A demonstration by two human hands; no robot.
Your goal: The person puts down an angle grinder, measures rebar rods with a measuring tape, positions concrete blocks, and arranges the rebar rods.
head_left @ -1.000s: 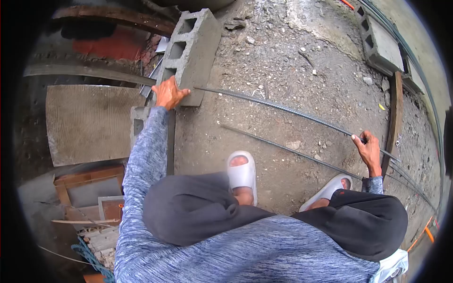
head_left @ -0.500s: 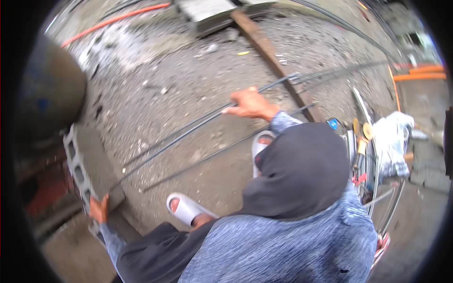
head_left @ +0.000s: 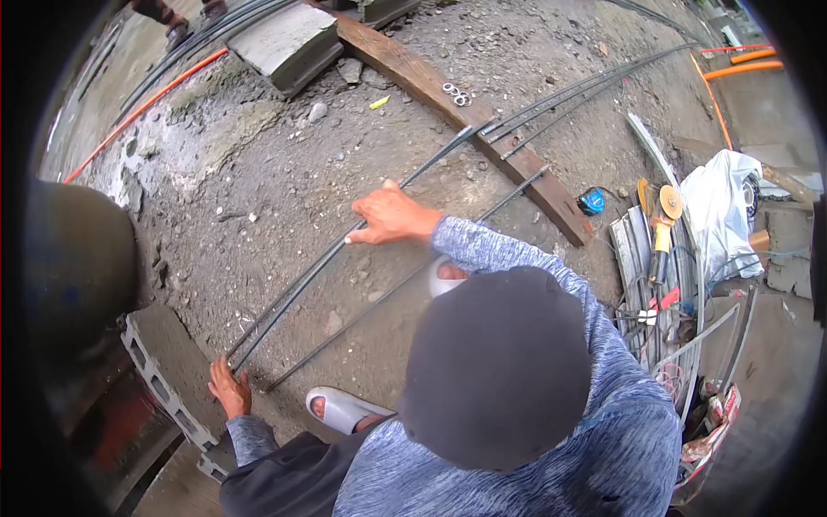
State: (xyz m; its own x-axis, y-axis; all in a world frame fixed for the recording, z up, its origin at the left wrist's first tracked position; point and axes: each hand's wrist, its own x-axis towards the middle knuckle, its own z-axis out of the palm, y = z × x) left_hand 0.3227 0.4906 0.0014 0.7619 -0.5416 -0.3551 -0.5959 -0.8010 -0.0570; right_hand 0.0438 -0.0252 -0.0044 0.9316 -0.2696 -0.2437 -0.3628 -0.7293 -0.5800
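My right hand (head_left: pixel 392 213) is closed around a pair of long steel rods (head_left: pixel 297 289) near their middle. At their near end, my left hand (head_left: pixel 229 390) has its fingers and thumb about the rod tips. The rods slant up to the right, over a brown wooden beam (head_left: pixel 431 90). A third, separate rod (head_left: pixel 349 325) lies alongside, with its far end on the beam and its lower end on the ground near my left hand. Close to my left hand is a hollow concrete block (head_left: pixel 177 366).
Several metal rings (head_left: pixel 457 93) sit on the beam. To the right are a blue tape measure (head_left: pixel 591 201), a yellow angle grinder (head_left: pixel 662 233), metal strips (head_left: pixel 633 258) and a white sack (head_left: pixel 719 215). A large rounded drum (head_left: pixel 82 258) stands left; a concrete block (head_left: pixel 284 43) is beyond.
My left hand has moved from the hollow block to the near ends of the rods. My right hand stays on the rods. The view has shifted, showing more of the beam.
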